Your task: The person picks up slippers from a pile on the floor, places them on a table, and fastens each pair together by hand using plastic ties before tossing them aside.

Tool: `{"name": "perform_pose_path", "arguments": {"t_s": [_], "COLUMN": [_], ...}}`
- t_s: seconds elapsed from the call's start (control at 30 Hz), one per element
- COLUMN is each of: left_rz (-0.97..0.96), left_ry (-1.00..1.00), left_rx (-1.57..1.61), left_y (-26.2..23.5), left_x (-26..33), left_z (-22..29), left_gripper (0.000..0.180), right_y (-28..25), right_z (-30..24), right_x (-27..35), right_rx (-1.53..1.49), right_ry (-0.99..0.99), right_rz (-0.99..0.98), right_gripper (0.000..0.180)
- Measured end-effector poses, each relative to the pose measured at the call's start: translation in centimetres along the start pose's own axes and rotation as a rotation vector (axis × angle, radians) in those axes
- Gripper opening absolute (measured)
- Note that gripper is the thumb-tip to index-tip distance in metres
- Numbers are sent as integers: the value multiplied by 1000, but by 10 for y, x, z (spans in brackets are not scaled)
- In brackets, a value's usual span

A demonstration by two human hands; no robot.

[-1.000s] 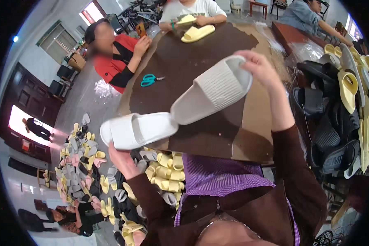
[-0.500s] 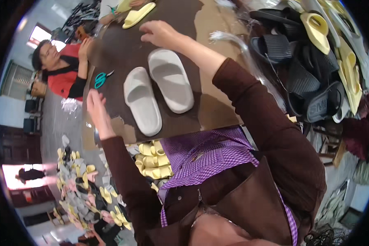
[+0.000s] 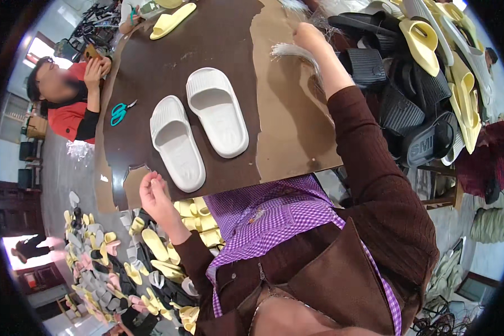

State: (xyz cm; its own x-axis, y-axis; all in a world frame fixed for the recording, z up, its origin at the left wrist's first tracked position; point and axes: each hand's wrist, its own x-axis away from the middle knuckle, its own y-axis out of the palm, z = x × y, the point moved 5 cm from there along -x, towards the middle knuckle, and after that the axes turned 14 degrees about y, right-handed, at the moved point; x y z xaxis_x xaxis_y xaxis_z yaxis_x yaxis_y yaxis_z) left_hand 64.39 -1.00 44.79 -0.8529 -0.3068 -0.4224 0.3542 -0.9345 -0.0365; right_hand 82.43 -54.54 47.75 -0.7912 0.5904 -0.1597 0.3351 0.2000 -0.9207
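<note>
Two white slide sandals lie side by side on the dark table top, the left slide (image 3: 178, 144) a little nearer me than the right slide (image 3: 217, 112). Low at the table's front edge is my left hand (image 3: 159, 199), its fingers curled in and nothing visible in them. My right hand (image 3: 311, 40) is stretched to the far right of the table, beside a bundle of thin clear strands (image 3: 297, 51). Its fingers are bent together, and whatever they may hold is hidden. Neither hand touches the slides.
Teal-handled scissors (image 3: 119, 113) lie left of the slides. A yellow slide (image 3: 172, 21) rests at the far edge near another person's hands. Black and yellow slides (image 3: 420, 84) are heaped at right. A person in red (image 3: 67, 115) sits at left. Many slides (image 3: 103, 263) cover the floor.
My right hand has moved right, from above the slides to the strands. My left hand has drawn back toward the front edge, and its fingers have curled. The slides stay in place on the table.
</note>
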Motion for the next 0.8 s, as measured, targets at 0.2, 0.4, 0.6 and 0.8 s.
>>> {"name": "perform_pose_path", "arguments": {"t_s": [0.2,0.4,0.6,0.8], "left_rz": [-22,-70,-106,-133], "left_ry": [25,44,40,27], "left_rx": [13,24,37,10], "left_y": [13,20,32,32], "left_x": [6,14,18,20], "left_z": [16,16,19,24], "left_gripper": [21,21,20,20], "right_y": [2,-19,-10,-37], "right_z": [17,25,41,18], "right_x": [10,19,19,25], "right_rx": [62,202,275,13], "right_ry": [-33,-95,-73,-247], "right_rz": [32,0,-105,80], "right_gripper": [24,26,25,22]}}
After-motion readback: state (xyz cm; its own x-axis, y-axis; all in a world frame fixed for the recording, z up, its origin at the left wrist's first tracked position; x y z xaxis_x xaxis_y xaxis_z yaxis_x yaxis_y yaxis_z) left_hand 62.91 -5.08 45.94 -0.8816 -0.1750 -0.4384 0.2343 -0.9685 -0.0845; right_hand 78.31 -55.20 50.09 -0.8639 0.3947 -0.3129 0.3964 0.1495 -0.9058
